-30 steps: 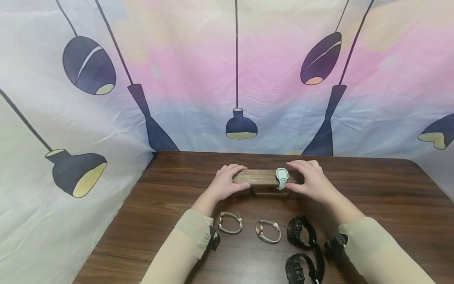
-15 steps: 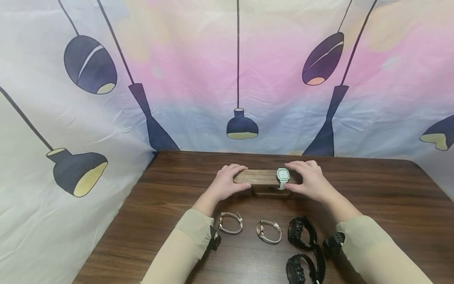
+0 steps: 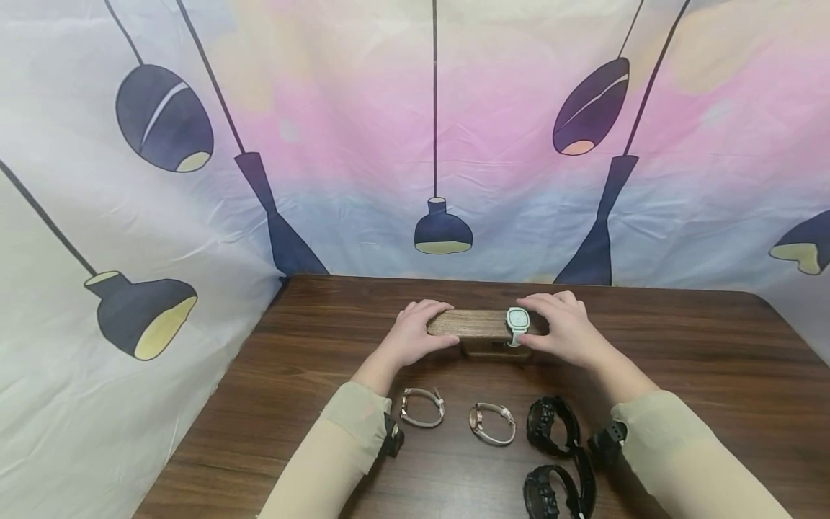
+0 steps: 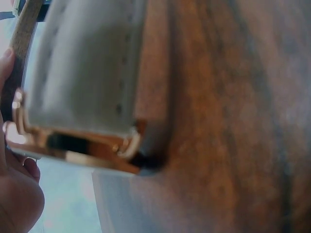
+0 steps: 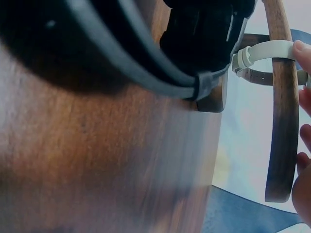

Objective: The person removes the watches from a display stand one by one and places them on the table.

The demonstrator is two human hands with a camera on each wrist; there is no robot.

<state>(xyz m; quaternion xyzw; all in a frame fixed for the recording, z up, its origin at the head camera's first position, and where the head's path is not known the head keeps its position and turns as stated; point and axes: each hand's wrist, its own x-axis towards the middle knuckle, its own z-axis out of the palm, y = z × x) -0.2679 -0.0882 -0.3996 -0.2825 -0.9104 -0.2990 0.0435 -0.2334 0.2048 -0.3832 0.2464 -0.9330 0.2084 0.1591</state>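
Note:
A wooden watch stand (image 3: 468, 324) with a horizontal bar stands toward the back of the table. My left hand (image 3: 415, 335) grips the bar's left end, thumb in front and fingers behind. Toward the other end, a white watch (image 3: 517, 318) with a squarish case is looped round the bar, dial facing up. My right hand (image 3: 564, 328) pinches this watch at its right side, the thumb on the strap below the case. The right wrist view shows its buckled strap (image 5: 266, 50) encircling the bar, loose underneath, with a fingertip against it.
Two slim pale-strapped watches (image 3: 476, 420) lie on the brown table (image 3: 311, 404) before the stand. To their right are two bulky black watches (image 3: 543, 417), close to my right wrist. A patterned cloth backdrop (image 3: 363, 238) hangs behind the table.
My right hand has shifted slightly left, so its thumb and fingers now overlap the white watch's edge. The left hand and the stand have stayed in place.

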